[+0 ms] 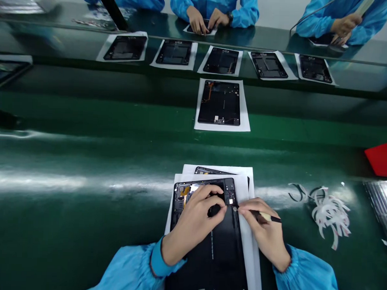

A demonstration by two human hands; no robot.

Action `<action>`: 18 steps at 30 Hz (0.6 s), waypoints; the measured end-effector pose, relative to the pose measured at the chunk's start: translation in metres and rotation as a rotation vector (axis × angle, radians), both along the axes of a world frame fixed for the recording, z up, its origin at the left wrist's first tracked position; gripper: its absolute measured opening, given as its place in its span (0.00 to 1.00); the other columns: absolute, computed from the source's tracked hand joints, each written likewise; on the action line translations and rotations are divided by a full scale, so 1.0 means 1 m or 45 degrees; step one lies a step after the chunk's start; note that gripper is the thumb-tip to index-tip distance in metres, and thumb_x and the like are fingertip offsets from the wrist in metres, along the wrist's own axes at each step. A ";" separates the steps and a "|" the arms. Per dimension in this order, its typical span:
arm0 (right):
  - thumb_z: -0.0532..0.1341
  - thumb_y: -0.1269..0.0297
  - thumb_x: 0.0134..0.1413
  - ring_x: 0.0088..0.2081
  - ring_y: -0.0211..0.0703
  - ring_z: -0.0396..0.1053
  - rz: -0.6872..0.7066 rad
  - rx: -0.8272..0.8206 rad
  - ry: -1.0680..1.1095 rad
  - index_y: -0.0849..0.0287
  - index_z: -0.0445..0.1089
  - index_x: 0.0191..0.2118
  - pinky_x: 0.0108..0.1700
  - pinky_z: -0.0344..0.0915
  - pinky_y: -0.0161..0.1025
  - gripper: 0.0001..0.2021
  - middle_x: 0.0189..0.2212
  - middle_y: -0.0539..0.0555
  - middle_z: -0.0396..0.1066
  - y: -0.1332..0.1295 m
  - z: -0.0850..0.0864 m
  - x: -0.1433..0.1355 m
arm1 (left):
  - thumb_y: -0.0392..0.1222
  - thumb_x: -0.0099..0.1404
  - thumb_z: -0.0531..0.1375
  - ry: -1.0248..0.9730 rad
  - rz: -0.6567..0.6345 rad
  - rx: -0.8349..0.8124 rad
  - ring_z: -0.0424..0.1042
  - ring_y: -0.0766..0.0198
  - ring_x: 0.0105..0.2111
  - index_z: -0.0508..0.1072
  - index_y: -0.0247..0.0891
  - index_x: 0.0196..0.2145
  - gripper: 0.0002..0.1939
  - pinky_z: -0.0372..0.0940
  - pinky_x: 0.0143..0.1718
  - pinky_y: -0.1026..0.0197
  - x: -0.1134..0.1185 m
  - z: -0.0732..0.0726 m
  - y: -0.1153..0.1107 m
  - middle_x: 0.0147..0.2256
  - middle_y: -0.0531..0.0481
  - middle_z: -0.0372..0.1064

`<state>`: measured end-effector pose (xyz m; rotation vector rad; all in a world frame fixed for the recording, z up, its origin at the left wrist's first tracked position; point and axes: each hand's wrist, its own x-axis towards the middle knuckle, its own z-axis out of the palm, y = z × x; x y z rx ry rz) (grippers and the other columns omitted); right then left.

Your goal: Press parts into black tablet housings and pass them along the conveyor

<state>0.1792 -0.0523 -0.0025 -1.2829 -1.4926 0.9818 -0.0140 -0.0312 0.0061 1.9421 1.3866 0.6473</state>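
Observation:
A black tablet housing (222,243), its inner parts exposed, lies on white sheets (244,189) in front of me. My left hand (194,217) is over its upper part, thumb and forefinger pinched together near a small white square (231,201). Whatever those fingertips hold, if anything, is too small to make out. At the housing's right edge, my right hand (268,234) grips a slim black-and-cream tool (267,216). The tool's tip is near the edge, mostly hidden by my fingers. Another housing (205,170) shows partly beneath the top sheet.
Curled white strips (331,211) lie in a heap to the right, near a red object (383,158) and clear plastic trays (381,206). Ahead, a housing on paper (219,103) sits below a shelf with several more (174,52). Co-workers' hands (206,20) work across the bench.

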 end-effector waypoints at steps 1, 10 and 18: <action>0.62 0.70 0.58 0.35 0.43 0.73 -0.002 0.008 0.002 0.55 0.74 0.33 0.38 0.70 0.39 0.04 0.31 0.52 0.75 0.000 0.000 0.000 | 0.35 0.63 0.60 -0.004 0.003 -0.010 0.68 0.54 0.47 0.75 0.42 0.30 0.06 0.63 0.48 0.51 0.000 0.000 0.000 0.45 0.48 0.68; 0.63 0.72 0.57 0.35 0.41 0.73 -0.021 0.009 -0.006 0.54 0.74 0.33 0.38 0.68 0.36 0.05 0.32 0.50 0.74 -0.002 -0.003 0.002 | 0.32 0.61 0.61 -0.076 0.030 -0.001 0.68 0.56 0.46 0.75 0.40 0.30 0.05 0.61 0.49 0.52 0.002 -0.002 0.002 0.43 0.49 0.68; 0.64 0.71 0.57 0.36 0.39 0.73 -0.012 -0.011 -0.001 0.53 0.73 0.34 0.38 0.68 0.35 0.05 0.32 0.49 0.74 -0.002 -0.004 0.003 | 0.33 0.63 0.61 -0.094 0.004 -0.036 0.68 0.58 0.45 0.75 0.40 0.30 0.05 0.60 0.50 0.52 0.000 0.002 0.005 0.43 0.49 0.69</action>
